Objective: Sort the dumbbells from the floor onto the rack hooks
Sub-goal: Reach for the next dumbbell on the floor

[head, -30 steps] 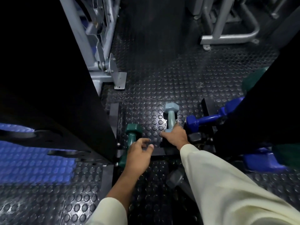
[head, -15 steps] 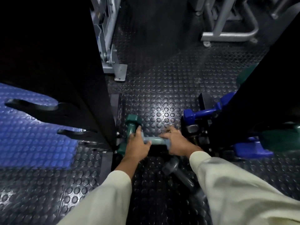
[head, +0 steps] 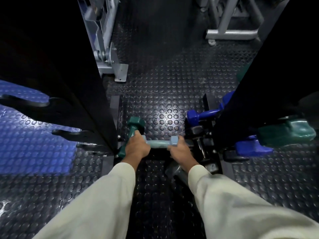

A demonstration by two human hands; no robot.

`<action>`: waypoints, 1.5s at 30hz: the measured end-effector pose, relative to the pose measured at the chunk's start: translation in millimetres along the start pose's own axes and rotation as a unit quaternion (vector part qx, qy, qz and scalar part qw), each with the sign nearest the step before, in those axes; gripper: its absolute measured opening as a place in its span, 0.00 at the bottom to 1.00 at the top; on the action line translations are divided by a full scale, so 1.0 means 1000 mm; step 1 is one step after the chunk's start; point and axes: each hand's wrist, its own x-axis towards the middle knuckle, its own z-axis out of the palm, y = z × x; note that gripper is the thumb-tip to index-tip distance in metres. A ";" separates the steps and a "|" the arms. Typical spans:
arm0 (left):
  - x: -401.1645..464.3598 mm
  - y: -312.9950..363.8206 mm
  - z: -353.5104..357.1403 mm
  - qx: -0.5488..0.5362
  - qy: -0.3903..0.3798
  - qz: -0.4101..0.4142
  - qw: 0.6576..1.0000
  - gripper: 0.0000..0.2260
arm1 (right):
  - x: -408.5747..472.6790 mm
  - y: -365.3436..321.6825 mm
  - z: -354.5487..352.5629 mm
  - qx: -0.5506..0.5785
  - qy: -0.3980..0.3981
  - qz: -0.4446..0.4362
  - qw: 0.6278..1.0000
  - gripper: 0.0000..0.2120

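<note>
Both arms reach straight down and forward, pale sleeves to the wrists. The left hand (head: 136, 149) curls its grip around one end of the light blue dumbbell (head: 159, 144), knuckles up; the right hand (head: 179, 152) wraps its grip at the other end, just below that end's head. The bar lies crosswise between the two grips, low over the studded floor (head: 165, 104). Just beyond the left grip a dark green dumbbell (head: 133, 126) rests, touching the knuckles. Beyond the right grip sits a blue dumbbell (head: 203, 114). Outward of the left grip, black rack hooks (head: 69, 132) jut sideways.
</note>
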 end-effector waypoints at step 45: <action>-0.279 -0.055 -0.217 -0.472 0.189 0.089 0.856 0.22 | -0.321 -0.167 -0.094 0.351 -0.145 -0.187 0.906 0.15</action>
